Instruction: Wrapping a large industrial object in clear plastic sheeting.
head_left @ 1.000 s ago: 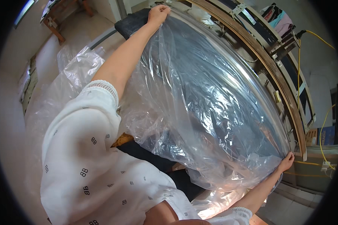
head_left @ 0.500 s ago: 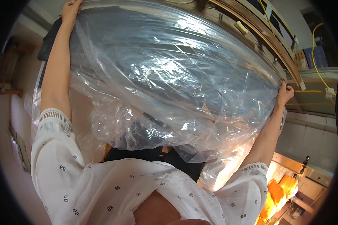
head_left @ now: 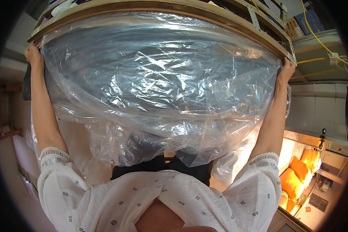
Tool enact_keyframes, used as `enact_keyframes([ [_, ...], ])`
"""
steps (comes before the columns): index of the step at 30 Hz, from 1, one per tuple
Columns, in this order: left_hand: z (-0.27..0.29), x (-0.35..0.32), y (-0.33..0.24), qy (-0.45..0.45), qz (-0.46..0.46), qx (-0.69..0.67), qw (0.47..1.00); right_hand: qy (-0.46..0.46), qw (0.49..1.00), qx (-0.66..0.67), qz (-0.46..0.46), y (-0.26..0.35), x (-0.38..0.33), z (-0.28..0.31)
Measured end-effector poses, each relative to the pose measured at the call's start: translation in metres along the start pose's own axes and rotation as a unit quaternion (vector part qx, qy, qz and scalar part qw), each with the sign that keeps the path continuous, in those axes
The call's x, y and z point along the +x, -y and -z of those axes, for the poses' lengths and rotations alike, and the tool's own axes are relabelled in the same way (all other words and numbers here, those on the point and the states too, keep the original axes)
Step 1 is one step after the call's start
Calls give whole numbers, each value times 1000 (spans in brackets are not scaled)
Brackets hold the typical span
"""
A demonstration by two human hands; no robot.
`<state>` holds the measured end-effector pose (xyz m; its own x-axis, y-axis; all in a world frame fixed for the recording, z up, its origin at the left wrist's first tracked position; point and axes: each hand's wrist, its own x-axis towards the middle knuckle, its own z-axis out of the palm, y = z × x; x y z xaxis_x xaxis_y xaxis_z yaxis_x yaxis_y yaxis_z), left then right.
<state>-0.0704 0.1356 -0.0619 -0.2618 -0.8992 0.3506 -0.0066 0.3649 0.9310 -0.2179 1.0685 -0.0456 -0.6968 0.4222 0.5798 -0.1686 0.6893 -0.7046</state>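
Observation:
A large, crinkled clear plastic bag [head_left: 162, 77] stretches across the view between my hands, with something dark inside or beneath it. My left hand [head_left: 34, 54] is closed on the bag's far left corner. At the far right corner my right hand [head_left: 287, 70] grips the plastic too, fingers bent round it. Both hands are right under the ends of a long wooden frame rail [head_left: 162, 5]. The bag's near edge hangs in loose folds over my dark-clothed lap.
Beyond the rail, the frame carries metal brackets [head_left: 254, 18]. Yellow cables [head_left: 309, 31] run at the right, near a blue box [head_left: 310, 21]. Orange cushions [head_left: 297, 181] sit lower right under bright light. A wooden piece [head_left: 8, 133] stands at the left.
My left hand has moved left and nearer, my right hand slightly farther. The bag's far edge has levelled out and now lies along the wooden rail.

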Motion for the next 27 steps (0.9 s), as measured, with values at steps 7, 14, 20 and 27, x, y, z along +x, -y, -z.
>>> enact_keyframes([
  [7, -16, -50, -49, 98, -73, 423, 898, 40, 998, 54, -7, -2, 1, 22],
  [14, 184, 104, -2, 188, -57, 190, 962, 206, 906, -294, 223, 117, -120, 93],
  [20, 74, -33, -86, 187, -295, 552, 757, 252, 898, -249, 260, 103, -162, 112],
  [27, -64, -372, -216, 445, -477, 172, 738, 242, 901, -240, 269, 95, -162, 108],
])
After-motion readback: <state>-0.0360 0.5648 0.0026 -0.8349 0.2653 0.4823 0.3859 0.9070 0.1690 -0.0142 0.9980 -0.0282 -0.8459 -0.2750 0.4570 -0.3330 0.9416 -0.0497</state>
